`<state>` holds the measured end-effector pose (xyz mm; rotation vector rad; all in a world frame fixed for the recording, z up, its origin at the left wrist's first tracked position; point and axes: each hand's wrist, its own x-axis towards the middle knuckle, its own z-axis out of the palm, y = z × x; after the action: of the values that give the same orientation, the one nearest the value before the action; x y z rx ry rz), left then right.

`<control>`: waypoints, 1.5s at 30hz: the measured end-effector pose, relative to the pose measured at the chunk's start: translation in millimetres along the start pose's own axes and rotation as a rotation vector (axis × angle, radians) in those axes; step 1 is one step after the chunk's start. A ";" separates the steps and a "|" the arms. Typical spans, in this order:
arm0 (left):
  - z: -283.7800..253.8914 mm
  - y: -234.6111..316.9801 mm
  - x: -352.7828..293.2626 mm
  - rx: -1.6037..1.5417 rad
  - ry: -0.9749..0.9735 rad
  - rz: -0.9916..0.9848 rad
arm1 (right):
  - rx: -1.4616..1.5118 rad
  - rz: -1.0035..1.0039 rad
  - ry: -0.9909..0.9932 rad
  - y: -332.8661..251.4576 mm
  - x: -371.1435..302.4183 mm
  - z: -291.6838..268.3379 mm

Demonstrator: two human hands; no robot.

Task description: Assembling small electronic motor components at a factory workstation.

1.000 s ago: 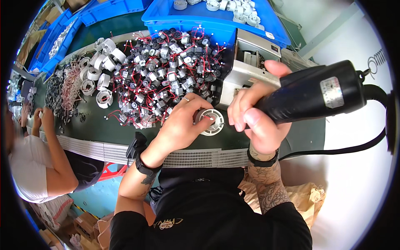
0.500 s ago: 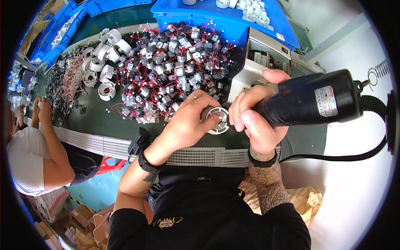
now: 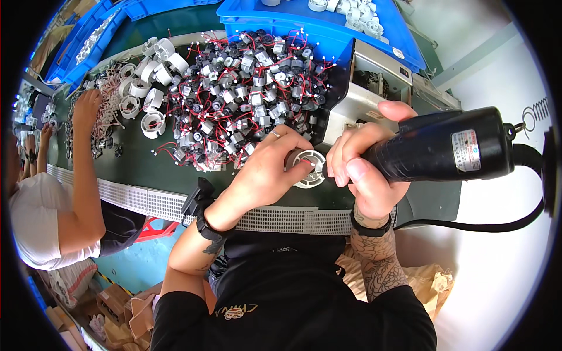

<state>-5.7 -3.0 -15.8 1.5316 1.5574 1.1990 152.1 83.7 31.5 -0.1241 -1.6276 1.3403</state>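
Note:
My left hand (image 3: 263, 167) is closed on a round white plastic housing (image 3: 311, 185), its thumb pressing inside the rim. My right hand (image 3: 370, 167) grips a black electric screwdriver (image 3: 430, 151), held almost level with its cable end to the right. The tool's front end is at the housing's right side; my fingers hide most of its tip, so I cannot tell whether it touches a screw. Just beyond my left hand lies a big heap of small grey-and-black motors (image 3: 252, 88) with red wires.
Loose white rings (image 3: 153, 124) lie left of the heap. A blue bin (image 3: 281, 26) stands behind it, and a metal box-shaped device (image 3: 374, 88) at the right. A black cable (image 3: 486, 222) loops down from the screwdriver. At left, a co-worker's hand (image 3: 88, 108) reaches into small parts.
My hands, the housing and the screwdriver have shifted slightly rightward in the picture, with the same grips. The co-worker's hand has moved farther over the parts at left.

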 end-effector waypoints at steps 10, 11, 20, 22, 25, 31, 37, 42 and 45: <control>-1.2 1.5 -0.1 -0.012 -0.005 -0.018 | 0.021 0.017 0.012 -2.5 0.9 1.3; -1.0 -0.3 0.8 -0.006 -0.004 -0.012 | 0.019 0.022 0.012 -0.5 1.5 0.5; -1.6 -3.8 -0.8 0.013 -0.012 -0.022 | -0.158 -0.023 -0.188 0.2 2.8 -2.7; 1.6 -6.0 -1.7 0.018 0.009 0.008 | -0.172 -0.054 -0.179 3.6 0.9 -3.5; 5.7 -5.5 -3.1 0.015 0.032 0.024 | -0.183 -0.084 -0.169 7.4 -3.7 -2.9; 10.7 -3.3 -6.9 0.049 0.130 0.060 | -0.055 -0.049 -0.117 10.7 -5.2 2.8; 24.9 2.2 -21.5 0.296 0.296 0.244 | 0.245 0.077 0.023 0.4 0.4 -0.2; 32.0 12.7 -37.0 0.410 0.250 0.292 | 0.597 0.142 0.073 9.3 10.3 -46.0; 31.4 16.2 -39.8 0.343 0.349 0.259 | 0.660 0.212 0.010 17.8 9.0 -63.9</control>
<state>34.0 -38.3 -19.1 1.8648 1.9137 1.4623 184.8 140.2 16.8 0.0971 -1.1115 1.9688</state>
